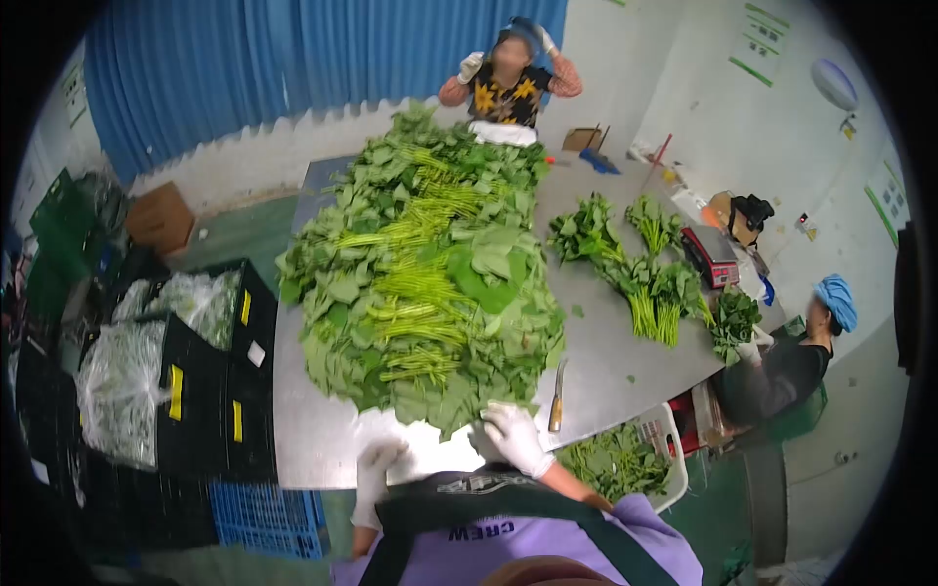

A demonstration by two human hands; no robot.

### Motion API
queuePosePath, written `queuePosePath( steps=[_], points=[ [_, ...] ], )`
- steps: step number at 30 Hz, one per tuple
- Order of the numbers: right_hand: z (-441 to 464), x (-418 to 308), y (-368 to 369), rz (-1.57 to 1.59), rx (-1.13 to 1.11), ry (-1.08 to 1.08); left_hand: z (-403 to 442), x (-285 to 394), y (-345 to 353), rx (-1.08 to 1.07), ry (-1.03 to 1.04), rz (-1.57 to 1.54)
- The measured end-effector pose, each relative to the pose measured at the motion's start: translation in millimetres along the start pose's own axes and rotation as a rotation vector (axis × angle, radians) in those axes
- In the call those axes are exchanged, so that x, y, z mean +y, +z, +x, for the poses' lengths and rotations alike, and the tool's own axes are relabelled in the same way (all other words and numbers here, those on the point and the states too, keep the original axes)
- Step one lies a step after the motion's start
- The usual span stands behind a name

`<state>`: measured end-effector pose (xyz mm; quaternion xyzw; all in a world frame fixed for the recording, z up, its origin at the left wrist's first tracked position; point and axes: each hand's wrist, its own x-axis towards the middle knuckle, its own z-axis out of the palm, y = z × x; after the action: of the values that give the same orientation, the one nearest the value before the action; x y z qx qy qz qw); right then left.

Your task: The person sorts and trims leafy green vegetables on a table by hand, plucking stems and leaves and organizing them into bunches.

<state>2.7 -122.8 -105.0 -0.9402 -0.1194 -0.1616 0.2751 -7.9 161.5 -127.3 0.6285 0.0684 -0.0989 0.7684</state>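
Note:
A large heap of leafy green vegetables (420, 283) covers much of the steel table, its pale stems bunched along the middle and leaves outward. At the heap's near edge, my right hand (516, 438) in a white glove lies with fingers extended, close to or touching the lowest leaves. My left hand (379, 461), also gloved, is over the table's front edge, fingers loosely bent and nothing visible in them. A knife (556, 398) with a wooden handle lies on the table just right of my right hand.
Bundled greens (655, 293) and a red scale (710, 256) are on the table's right. One co-worker (508, 83) stands at the far end; another (782, 361) holds a bunch at right. Below are a white basket (674, 444), black crates (200, 391) and a blue crate (269, 518).

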Motion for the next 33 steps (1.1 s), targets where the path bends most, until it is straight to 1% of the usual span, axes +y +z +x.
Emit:
queuePosePath(
  steps=[1,3,5,6,7,8,9,11,13,14,15,17,18,19,20,23,25,27,29,30,31,33],
  points=[
    [-8.5,7.3,3.1,0.002,-0.016,0.026,0.9,-11.9,2.6,0.057,-0.126,-0.145],
    [-17.8,14.6,0.0,-0.004,-0.042,0.082,4.1,-10.7,12.1,-0.007,-0.192,-0.225],
    [-21.5,21.3,-4.6,-0.004,-0.014,0.143,15.1,1.7,20.0,-0.139,-0.154,-0.043],
    [-24.2,29.3,-3.8,0.006,0.049,0.174,20.2,11.0,24.0,-0.204,-0.136,0.05],
    [-28.9,41.8,-0.1,0.017,0.112,0.203,23.8,19.1,28.1,-0.226,-0.15,0.04],
    [-34.3,59.9,6.7,0.002,0.137,0.296,28.0,27.6,32.2,-0.247,-0.161,0.03],
    [-38.6,76.0,6.9,-0.028,0.177,0.332,31.6,34.4,36.7,-0.269,-0.173,0.02],
    [-50.4,107.6,13.1,-0.373,0.255,0.457,36.0,42.1,47.2,-0.256,-0.164,0.024],
    [-50.0,120.5,3.9,-0.429,0.141,0.701,36.4,45.8,54.6,-0.251,-0.152,0.018],
    [-48.6,124.2,2.0,-0.364,0.058,0.855,38.3,37.2,53.4,-0.29,-0.157,0.017],
    [-49.5,131.7,4.2,-0.349,0.021,0.888,42.0,20.9,50.7,-0.328,-0.161,0.014],
    [-53.1,152.5,14.6,-0.318,-0.062,0.954,38.6,11.3,50.7,-0.396,-0.163,0.029],
    [-52.9,156.8,15.3,-0.31,-0.029,0.918,34.0,14.5,53.6,-0.425,-0.158,0.048],
    [-51.5,159.4,15.7,-0.298,-0.037,0.952,28.8,18.6,56.3,-0.454,-0.152,0.068],
    [-51.4,164.9,18.0,-0.29,-0.027,0.955,22.4,24.0,59.9,-0.412,-0.238,0.034],
    [-49.7,186.7,28.5,-0.308,-0.031,0.998,15.0,15.8,52.6,-0.375,-0.221,0.03],
    [-43.5,191.5,19.9,-0.29,-0.165,1.043,9.5,19.2,50.5,-0.346,-0.217,0.059],
    [-44.3,200.6,14.5,-0.169,-0.073,1.093,2.4,21.9,48.1,-0.335,-0.199,0.075],
    [-57.8,231.3,32.8,0.626,0.401,1.151,-4.4,23.8,44.8,-0.337,-0.158,0.077],
    [-56.5,213.9,22.8,0.987,0.503,0.988,-6.8,24.9,45.0,-0.337,-0.137,0.085],
    [-47.5,170.9,2.6,1.342,0.593,0.802,-11.2,26.6,43.6,-0.332,-0.121,0.096],
    [-16.8,97.9,-17.9,1.168,0.634,0.758,-18.9,33.1,41.7,-0.32,-0.101,0.13]
  ],
)
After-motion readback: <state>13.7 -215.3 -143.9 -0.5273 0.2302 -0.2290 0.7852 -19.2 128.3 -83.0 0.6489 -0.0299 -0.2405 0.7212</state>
